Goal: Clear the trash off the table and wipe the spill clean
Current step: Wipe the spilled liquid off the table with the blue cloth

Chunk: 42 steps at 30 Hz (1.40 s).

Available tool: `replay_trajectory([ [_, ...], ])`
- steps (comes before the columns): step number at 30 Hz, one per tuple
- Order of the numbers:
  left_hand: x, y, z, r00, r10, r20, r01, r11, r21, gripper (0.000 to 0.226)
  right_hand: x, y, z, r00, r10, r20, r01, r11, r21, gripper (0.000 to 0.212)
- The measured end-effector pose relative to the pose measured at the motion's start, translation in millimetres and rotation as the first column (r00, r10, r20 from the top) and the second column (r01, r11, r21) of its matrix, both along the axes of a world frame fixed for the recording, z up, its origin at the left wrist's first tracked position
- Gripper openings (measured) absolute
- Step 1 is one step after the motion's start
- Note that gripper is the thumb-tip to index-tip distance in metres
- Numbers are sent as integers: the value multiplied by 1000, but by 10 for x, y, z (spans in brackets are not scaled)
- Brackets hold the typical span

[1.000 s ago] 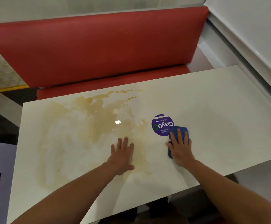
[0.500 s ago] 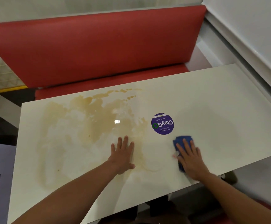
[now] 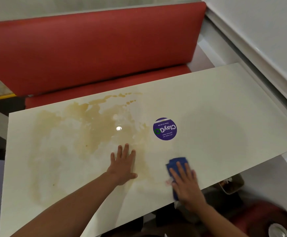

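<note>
Cloth (image 3: 177, 164), blue, soft, light, was pressed flat near front edge of tabletop (image 3: 224, 117) under right hand (image 3: 186, 185), fingers straight. Left hand (image 3: 123, 165) was laid flat, fingers spread, on tan spill (image 3: 88, 134). Limp, absorbent cloth judged best held under whole palm.

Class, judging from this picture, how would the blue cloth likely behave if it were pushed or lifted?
The cloth looks bunched and folded under the right hand, so it is probably floppy. It probably slides easily on the glossy table. Wiping the spill would likely leave it damp.
</note>
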<state>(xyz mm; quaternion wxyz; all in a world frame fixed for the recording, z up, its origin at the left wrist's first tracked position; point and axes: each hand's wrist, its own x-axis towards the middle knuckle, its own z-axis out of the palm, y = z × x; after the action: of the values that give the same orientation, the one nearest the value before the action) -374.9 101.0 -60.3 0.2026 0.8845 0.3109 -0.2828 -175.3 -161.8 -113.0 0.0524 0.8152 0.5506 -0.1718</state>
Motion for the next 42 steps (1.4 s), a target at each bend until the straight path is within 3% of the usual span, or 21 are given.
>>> replay_trajectory([
  [4,-9,1,-10,1000,3,3,-3,1000,-4,107,852,-11,-4,977,-167,133,184,975,-122,51],
  [7,6,-2,-2,1000,-3,-4,3,1000,5,107,1014,442,110,875,-479,70,484,873,-62,64],
  [9,9,-3,-4,1000,-1,-6,1,1000,4,107,790,778,110,825,-564,30,562,825,58,61],
  [11,8,4,-7,1000,1,-4,-1,1000,1,107,381,983,65,890,-450,69,438,887,144,61],
  [14,-9,3,-13,1000,-7,-1,7,1000,1,107,-332,912,22,982,-184,31,178,974,137,61],
  [16,-38,6,10,1000,-14,18,14,1000,-5,106,-617,684,33,999,-45,-7,45,991,123,63],
  [19,-102,52,41,998,-26,52,26,1000,6,99,-422,391,38,990,142,17,-142,988,61,62],
  [22,-233,184,62,997,30,74,-34,998,46,94,173,361,47,993,105,54,-106,994,26,59],
  [26,-502,423,26,987,141,82,-151,980,130,94,807,563,66,989,-117,89,123,991,-58,63],
  [31,-700,445,-138,967,217,133,-236,960,148,109,516,921,-31,928,-356,112,358,934,6,66],
  [34,-693,360,-242,951,252,179,-281,946,163,104,-102,978,34,960,-269,79,254,953,164,64],
  [37,-695,346,-283,940,275,203,-309,938,159,101,-705,740,49,999,-51,7,50,991,125,67],
  [40,-720,372,-288,933,276,229,-313,938,147,100,-642,528,70,980,199,6,-198,975,99,65],
  [42,-734,384,-279,926,281,250,-321,937,137,99,-322,543,27,967,252,19,-253,965,69,61],
])
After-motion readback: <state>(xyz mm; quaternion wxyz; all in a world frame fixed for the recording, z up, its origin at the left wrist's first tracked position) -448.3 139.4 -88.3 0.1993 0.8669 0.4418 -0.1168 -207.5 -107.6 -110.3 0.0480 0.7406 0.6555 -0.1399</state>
